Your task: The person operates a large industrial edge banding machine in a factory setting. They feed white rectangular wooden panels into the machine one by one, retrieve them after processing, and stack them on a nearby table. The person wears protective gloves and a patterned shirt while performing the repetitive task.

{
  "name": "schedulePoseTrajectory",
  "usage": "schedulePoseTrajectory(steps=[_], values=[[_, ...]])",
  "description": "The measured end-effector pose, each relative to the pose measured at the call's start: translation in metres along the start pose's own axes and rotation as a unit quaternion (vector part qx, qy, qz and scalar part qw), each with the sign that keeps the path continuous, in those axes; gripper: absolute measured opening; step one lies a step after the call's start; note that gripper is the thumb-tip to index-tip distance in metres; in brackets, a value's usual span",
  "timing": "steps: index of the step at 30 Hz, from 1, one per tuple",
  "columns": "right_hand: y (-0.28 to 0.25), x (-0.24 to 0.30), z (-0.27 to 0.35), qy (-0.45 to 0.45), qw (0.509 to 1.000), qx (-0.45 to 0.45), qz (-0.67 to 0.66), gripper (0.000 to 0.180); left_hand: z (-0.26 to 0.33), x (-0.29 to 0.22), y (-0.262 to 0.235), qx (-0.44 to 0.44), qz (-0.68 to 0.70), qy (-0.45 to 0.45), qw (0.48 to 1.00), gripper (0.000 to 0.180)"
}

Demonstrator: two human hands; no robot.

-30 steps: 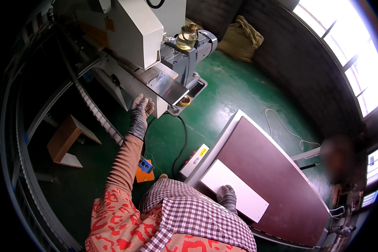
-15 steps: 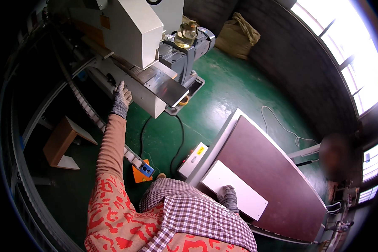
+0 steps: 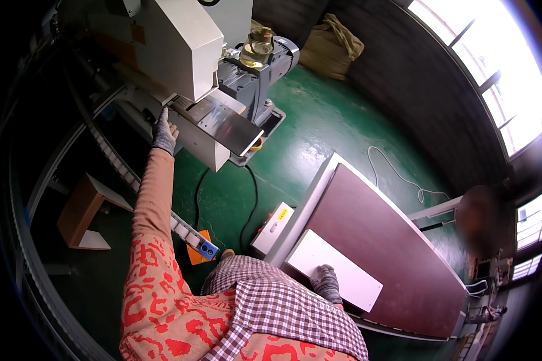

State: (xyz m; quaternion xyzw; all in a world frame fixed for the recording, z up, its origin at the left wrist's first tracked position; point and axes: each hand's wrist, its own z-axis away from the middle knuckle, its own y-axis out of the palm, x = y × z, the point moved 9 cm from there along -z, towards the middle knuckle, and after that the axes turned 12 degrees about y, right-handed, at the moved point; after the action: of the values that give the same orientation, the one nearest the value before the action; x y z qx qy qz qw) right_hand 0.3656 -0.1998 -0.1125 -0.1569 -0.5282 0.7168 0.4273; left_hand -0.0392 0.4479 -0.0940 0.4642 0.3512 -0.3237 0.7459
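Your left hand (image 3: 163,133): gloved, arm stretched out, fingers spread flat against the side of the white machine (image 3: 180,48), just beside its projecting metal plate (image 3: 226,123); it grips nothing.
Your right hand (image 3: 326,281): gloved, resting palm-down on the white panel (image 3: 334,278), fingers loosely extended, nothing clasped.
White panel: lying flat at the near end of the brown table (image 3: 391,253).
Grey motor (image 3: 256,78): behind the metal plate.
Control box (image 3: 273,227): fixed at the table's left edge.
Green floor (image 3: 319,132): carries a black cable (image 3: 250,198).
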Motion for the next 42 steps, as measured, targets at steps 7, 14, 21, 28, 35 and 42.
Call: schedulePoseTrajectory(steps=[7,14,21,28,35,42], values=[[0.006,-0.007,-0.004,0.003,1.000,0.007,-0.003,0.056,0.010,0.017,0.021,0.015,0.003,-0.025,1.000,0.048],[-0.001,-0.001,-0.001,-0.006,1.000,-0.003,-0.015,0.054,0.063,0.030,0.040,-0.007,-0.024,-0.070,0.997,0.036],[-0.015,0.013,0.001,-0.040,0.999,0.000,0.020,0.049,0.054,0.059,0.040,0.065,-0.150,-0.052,0.985,0.041],[-0.032,0.032,-0.019,-0.031,0.999,-0.024,0.019,0.048,0.086,0.089,0.059,0.077,-0.048,-0.044,0.995,0.037],[-0.032,0.111,-0.063,-0.031,0.823,0.161,-0.544,0.068,0.200,0.116,0.072,0.125,-0.016,-0.063,0.990,0.031],[-0.040,0.171,-0.058,0.038,0.590,0.302,-0.748,0.081,0.380,0.173,0.053,0.171,-0.096,-0.097,0.976,0.040]])
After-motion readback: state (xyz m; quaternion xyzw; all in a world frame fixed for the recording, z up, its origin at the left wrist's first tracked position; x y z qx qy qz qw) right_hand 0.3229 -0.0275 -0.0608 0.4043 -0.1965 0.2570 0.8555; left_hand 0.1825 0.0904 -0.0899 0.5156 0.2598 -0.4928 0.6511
